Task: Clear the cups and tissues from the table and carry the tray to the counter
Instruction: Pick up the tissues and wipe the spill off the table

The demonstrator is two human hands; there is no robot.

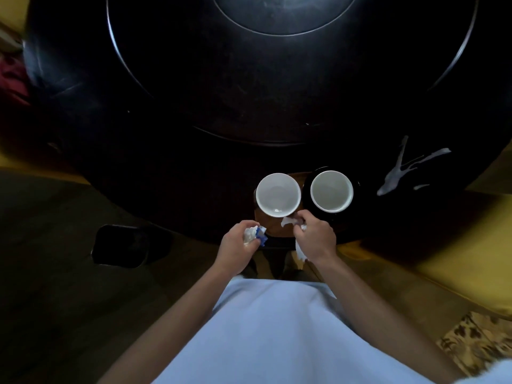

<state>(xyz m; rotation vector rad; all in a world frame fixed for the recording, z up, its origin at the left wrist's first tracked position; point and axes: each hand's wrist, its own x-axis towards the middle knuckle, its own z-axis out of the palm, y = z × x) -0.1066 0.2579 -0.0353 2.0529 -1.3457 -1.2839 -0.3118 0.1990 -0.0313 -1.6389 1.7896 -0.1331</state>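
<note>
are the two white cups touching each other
Apart. The head view shows a dark strip between the left cup and the right cup; their rims do not meet.

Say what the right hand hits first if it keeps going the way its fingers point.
Probably the left cup. The right hand, clutching tissue, points up-left at that cup's near rim; the right cup sits off that line. Depth is unclear.
</note>
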